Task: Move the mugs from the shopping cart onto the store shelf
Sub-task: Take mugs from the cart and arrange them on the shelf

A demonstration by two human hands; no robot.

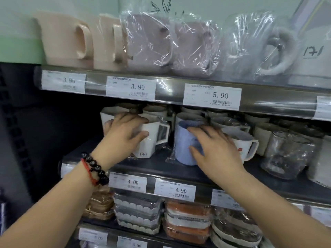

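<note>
My left hand (125,131) grips a white square mug (152,140) standing on the middle shelf (157,167), fingers curled round its side. My right hand (215,145) wraps around a blue mug in clear plastic (184,140), which stands on the same shelf just right of the white one. More white mugs (249,140) crowd behind and to the right. The shopping cart is out of view.
The top shelf holds beige jugs (62,36) and plastic-wrapped mugs (150,40). Wrapped glassware (288,154) sits at the middle shelf's right. Stacked bowls and coasters (186,222) fill the lower shelf. Price tags line the shelf edges.
</note>
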